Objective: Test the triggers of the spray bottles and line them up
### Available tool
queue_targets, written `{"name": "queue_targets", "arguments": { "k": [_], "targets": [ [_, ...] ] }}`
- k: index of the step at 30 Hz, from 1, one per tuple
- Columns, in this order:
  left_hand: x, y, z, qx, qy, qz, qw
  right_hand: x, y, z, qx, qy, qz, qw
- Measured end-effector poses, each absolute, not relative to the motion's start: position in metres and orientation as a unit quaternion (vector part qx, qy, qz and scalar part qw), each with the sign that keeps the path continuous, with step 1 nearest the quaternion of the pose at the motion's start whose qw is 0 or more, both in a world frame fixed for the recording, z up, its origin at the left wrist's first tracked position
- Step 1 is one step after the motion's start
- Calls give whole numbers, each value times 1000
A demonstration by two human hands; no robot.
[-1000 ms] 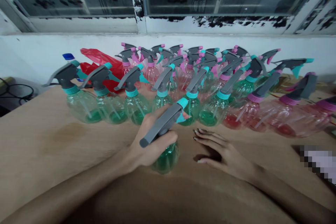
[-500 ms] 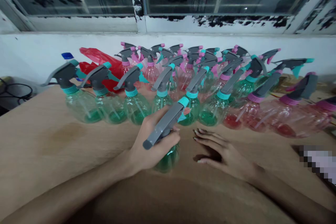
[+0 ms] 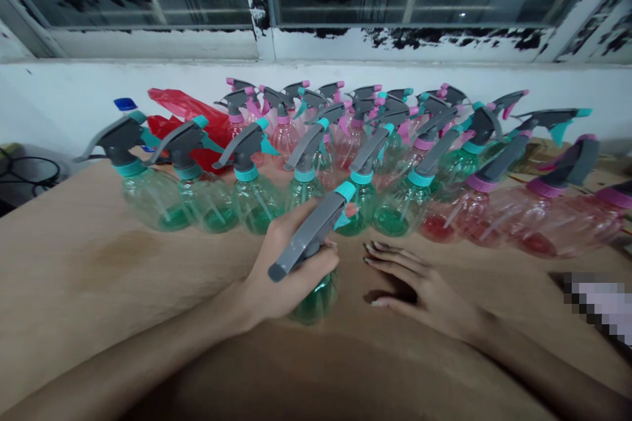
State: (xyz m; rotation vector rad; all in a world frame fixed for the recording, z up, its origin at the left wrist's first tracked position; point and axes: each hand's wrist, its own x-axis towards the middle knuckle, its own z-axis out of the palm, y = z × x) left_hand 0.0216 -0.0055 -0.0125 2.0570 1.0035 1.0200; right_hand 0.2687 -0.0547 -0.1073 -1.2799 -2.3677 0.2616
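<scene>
My left hand [image 3: 281, 276] is wrapped round the neck of a green spray bottle [image 3: 316, 299] with a grey trigger head and a turquoise nozzle. The bottle stands on the table before me, its neck hidden by my fingers. To its right, my right hand [image 3: 415, 279] rests on the tabletop with fingers stretched out and nothing in them. Just beyond both hands runs a row of spray bottles: green ones such as this bottle [image 3: 259, 207] on the left and middle, and pink ones such as this bottle [image 3: 444, 220] on the right.
Behind the front row stand several more pink and green spray bottles [image 3: 284, 135]. A red plastic bag [image 3: 190, 108] lies at the back left, near a blue cap [image 3: 126, 104]. Black cables [image 3: 34, 168] hang beyond the wooden table [image 3: 74, 263]. A pixelated patch [image 3: 600, 302] covers something at the right.
</scene>
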Motion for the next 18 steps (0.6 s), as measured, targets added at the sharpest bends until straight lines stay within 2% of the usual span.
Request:
{"name": "queue_targets", "arguments": {
  "k": [18],
  "targets": [
    [26,-10,10,785,360,342,370,269,-55,-108,-470,-850,102,213]
  ]
}}
